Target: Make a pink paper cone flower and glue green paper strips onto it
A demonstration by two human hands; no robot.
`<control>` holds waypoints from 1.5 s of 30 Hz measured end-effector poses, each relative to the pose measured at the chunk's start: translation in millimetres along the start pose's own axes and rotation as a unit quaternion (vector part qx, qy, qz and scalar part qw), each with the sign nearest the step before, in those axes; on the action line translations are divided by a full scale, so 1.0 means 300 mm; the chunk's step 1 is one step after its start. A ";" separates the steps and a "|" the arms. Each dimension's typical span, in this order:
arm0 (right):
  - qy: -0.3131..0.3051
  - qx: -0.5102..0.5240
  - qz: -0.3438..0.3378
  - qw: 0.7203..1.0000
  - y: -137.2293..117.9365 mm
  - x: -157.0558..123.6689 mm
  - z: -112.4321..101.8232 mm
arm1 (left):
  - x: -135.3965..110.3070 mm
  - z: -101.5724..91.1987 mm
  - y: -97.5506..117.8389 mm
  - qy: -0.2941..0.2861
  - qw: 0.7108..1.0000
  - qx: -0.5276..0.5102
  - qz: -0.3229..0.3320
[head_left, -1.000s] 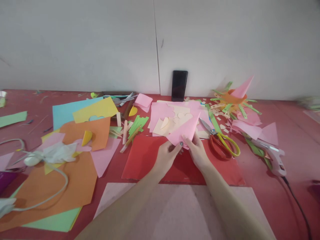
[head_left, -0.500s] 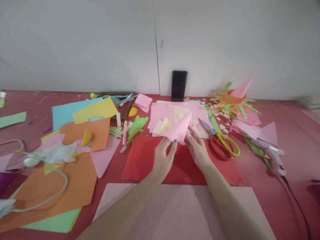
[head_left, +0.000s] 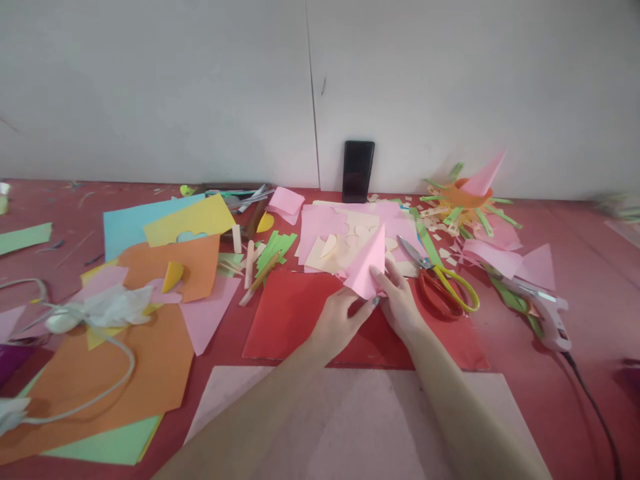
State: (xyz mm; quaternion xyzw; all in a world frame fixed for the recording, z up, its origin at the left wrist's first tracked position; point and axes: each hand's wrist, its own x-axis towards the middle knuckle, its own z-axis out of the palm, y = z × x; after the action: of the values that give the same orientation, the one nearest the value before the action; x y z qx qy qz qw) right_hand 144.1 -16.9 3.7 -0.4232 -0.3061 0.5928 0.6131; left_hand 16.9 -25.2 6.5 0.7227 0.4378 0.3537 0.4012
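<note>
While pinching the pink cone (head_left: 367,268) in the right hand (head_left: 399,300), at that hand's eleven o'clock, points its long axis toward one, with the left hand (head_left: 341,321) at seven, hold unclear.

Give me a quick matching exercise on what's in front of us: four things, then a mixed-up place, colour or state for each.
1. phone
2. nearer pink cone
3. scissors
4. glue gun

A. partly yellow, partly red
B. farthest right of the four
C. propped upright against the wall
D. held in the left hand and right hand

Pairs: 1-C, 2-D, 3-A, 4-B
</note>
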 end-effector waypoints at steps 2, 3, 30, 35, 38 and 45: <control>-0.004 0.002 0.004 1.000 -0.007 -0.002 0.006 | 0.001 -0.003 0.007 -0.003 0.999 -0.037 -0.008; -0.012 0.003 0.009 1.000 -0.009 -0.003 0.008 | 0.002 -0.003 0.010 -0.008 0.998 -0.059 -0.016; -0.014 0.001 0.002 1.000 0.005 0.004 -0.005 | 0.007 0.001 0.004 -0.025 0.985 -0.154 -0.070; -0.024 -0.017 -0.014 0.999 0.012 0.003 -0.003 | 0.008 0.004 -0.009 -0.014 0.985 -0.153 -0.082; -0.033 -0.022 -0.018 0.999 0.014 0.002 -0.004 | 0.008 0.007 -0.018 -0.011 0.984 -0.152 -0.093; -0.065 -0.026 -0.020 0.997 0.010 -0.002 0.001 | 0.012 0.014 -0.027 -0.001 0.977 -0.183 -0.110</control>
State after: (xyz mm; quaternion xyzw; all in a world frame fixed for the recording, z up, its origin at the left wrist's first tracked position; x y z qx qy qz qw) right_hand 142.5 -17.7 1.3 -0.3932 -0.3689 0.5982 0.5928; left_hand 19.0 -20.7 -1.9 0.5846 0.4419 0.3806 0.5640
